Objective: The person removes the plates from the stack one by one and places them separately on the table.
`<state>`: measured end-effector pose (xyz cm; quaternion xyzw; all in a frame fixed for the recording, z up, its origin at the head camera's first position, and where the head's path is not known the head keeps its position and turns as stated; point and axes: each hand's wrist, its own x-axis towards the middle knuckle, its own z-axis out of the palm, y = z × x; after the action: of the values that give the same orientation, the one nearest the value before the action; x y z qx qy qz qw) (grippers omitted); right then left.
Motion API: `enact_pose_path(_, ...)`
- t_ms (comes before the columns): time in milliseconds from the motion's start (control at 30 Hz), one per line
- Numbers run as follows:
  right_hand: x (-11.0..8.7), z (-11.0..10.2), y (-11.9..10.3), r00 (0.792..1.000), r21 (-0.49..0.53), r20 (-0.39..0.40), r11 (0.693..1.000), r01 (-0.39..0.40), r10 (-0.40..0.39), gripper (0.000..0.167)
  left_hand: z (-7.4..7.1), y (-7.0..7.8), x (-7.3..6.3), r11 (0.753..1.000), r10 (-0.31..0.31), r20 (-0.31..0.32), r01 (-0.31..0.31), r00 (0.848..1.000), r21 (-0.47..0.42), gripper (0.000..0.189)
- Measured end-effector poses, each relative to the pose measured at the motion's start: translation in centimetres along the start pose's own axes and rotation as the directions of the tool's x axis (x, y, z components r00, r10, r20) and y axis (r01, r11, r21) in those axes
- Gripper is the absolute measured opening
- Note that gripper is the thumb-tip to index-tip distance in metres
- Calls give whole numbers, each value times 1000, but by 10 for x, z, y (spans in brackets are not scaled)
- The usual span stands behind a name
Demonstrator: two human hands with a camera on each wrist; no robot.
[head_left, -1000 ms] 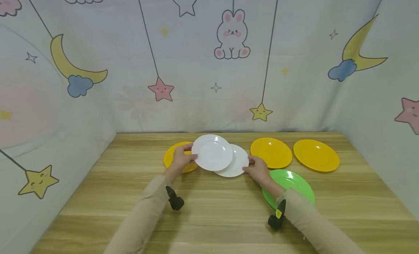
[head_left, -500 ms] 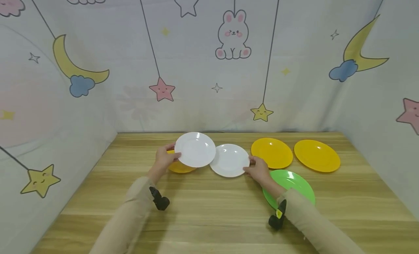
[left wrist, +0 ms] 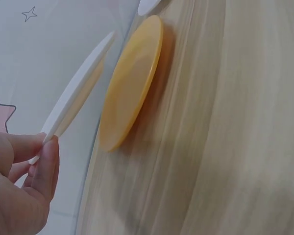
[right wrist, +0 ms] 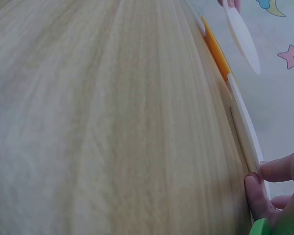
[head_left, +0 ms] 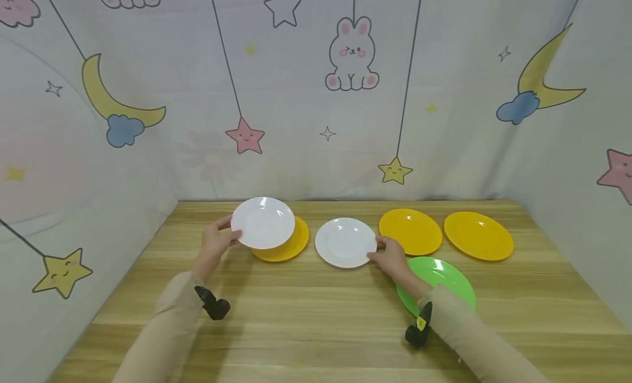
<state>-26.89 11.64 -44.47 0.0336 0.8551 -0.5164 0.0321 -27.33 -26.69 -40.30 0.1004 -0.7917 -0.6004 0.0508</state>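
Note:
In the head view my left hand (head_left: 216, 241) pinches a white plate (head_left: 263, 223) by its left rim. The left wrist view shows this plate (left wrist: 78, 88) raised off the table and tilted, thumb on one face and fingers on the other. Below and partly behind it lies a yellow plate (head_left: 291, 246) on the table. My right hand (head_left: 390, 255) pinches the right rim of a second white plate (head_left: 345, 242), which sits low over the tabletop just right of the yellow one. In the right wrist view the thumb and a finger grip that plate's edge (right wrist: 245, 122).
Two more yellow plates, one at back right (head_left: 410, 232) and one farther right (head_left: 478, 236), lie on the wooden table (head_left: 306, 328). A green plate (head_left: 444, 279) lies under my right forearm. A patterned cloth (head_left: 296, 169) rises behind the table's back edge.
My left hand has carried its white plate leftward, off the other white plate and over the left yellow plate. The right hand has stayed at the second white plate's rim.

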Motion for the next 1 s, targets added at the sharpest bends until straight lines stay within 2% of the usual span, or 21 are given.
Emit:
enact_pose_path(400,-1,-1,-1,1000,13,-3,1000,3,-3,57,-31,-18,-6,999,-36,-94,38,995,22,55)
enact_pose_path(600,-1,-1,-1,1000,20,-5,1000,-1,2,57,-45,-24,-6,999,-44,-136,42,990,-17,54)
enact_pose_path(833,0,0,0,1000,18,-11,1000,19,-19,57,-57,-27,-9,995,-101,-165,96,981,-40,56)
enact_pose_path(1000,0,0,0,1000,23,-14,1000,10,-10,57,-61,-33,-11,991,-116,-185,102,976,-84,58)
